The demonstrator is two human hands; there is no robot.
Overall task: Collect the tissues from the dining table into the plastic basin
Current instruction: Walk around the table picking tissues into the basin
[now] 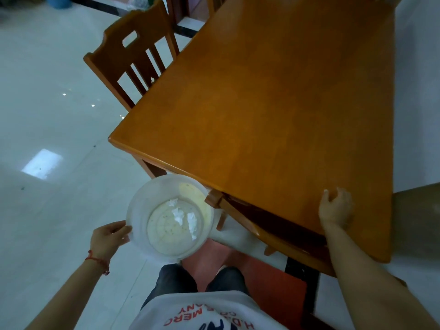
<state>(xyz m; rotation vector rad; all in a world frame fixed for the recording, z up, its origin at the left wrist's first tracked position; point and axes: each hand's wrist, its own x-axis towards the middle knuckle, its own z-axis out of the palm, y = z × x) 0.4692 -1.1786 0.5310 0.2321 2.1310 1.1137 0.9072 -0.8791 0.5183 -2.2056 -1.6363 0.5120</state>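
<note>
the left hand (108, 236) grips the rim of the plastic basin (138, 210), held below the table's near edge, with white tissues (183, 216) lying inside. the right hand (335, 208) rests on the dining table (273, 103) with fingers loosely curled, holding nothing visible. no tissue shows on the wood. chairs (133, 58) stand on a pale glossy floor (47, 115).

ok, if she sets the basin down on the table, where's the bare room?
Nearly the whole table top shows bare, from the corner nearest the basin up past the chair on its left side. The one taken spot is the near right edge, where the right hand rests. The left hand holds the basin's rim off the table; the tissues lie inside.
</note>
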